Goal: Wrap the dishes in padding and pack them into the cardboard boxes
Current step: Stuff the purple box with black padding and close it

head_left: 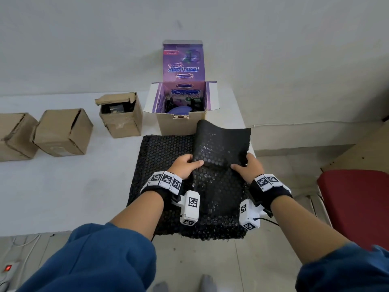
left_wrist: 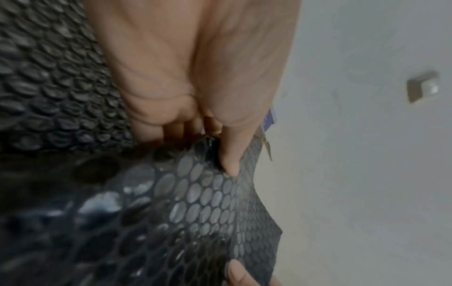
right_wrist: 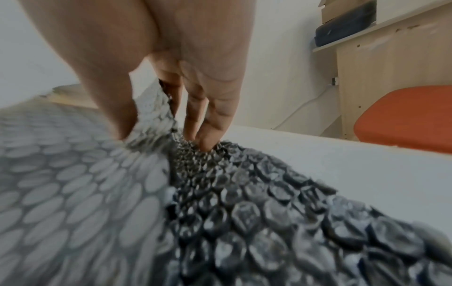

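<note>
Person's standing at the white table, both hands working a sheet of black bubble wrap that's lying near the table's right end. Left hand is pinching a raised fold of the wrap w/ thumb on top and fingers curled under; the left wrist view is showing the thumb pressing into the flat-bubble side. Right hand is gripping the fold's other side, thumb on top, fingers tucked under the wrap's edge. The fold is arching up btwn the hands, its far edge curling over toward the purple printed box. That box is sitting just behind the wrap, flaps open, lid standing up against the wall, w/ something rounded and purple inside, maybe a dish, can't tell for sure. To its left, three brown cardboard boxes are lined up: one open-topped w/ something dark inside, then two more w/ flaps mostly down. A red chair seat is sitting off the table's right side. Blue sleeves are pushed up both forearms.
</note>
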The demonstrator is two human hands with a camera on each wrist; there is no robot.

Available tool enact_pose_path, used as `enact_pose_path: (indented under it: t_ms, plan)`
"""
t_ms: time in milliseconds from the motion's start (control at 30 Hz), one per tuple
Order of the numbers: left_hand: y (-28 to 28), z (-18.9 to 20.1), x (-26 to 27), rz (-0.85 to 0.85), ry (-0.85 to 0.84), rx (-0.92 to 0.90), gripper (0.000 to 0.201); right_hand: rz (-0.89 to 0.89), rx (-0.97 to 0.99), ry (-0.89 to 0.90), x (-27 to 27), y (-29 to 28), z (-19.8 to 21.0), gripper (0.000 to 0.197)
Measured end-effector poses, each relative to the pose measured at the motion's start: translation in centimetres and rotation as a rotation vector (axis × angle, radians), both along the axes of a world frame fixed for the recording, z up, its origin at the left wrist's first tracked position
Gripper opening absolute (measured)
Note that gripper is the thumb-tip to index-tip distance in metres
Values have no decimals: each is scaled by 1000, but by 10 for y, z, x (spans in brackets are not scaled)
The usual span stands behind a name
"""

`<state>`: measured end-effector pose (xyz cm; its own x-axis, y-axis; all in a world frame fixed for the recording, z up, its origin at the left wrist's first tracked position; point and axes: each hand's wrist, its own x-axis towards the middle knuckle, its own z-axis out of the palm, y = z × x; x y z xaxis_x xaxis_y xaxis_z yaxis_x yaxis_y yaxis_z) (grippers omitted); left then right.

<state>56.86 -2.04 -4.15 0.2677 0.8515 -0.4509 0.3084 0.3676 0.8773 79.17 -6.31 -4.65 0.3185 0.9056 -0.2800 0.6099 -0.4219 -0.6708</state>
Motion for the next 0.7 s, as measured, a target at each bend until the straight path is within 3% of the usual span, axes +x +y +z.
enact_pose_path:
  t_ms: [100,200,367,400,533,700]
  plan:
    - [-3,18,2,11,-198,11,5,-19,101,177,1,-3,12,70]
    - [-3,44,4,54,-314,61,9,-45,170,356,-1,-3,31,86]
    - [0,80,0,178,-435,114,10,5,262,513,-7,6,65,90]
    - [1,86,-1,209,-424,147,15,21,290,517,-9,9,72,89]
    - [6,100,-17,250,-254,399,69,117,430,527,-18,18,96,74]
    - [7,121,-40,-90,158,684,87,330,575,312,-27,28,116,54]
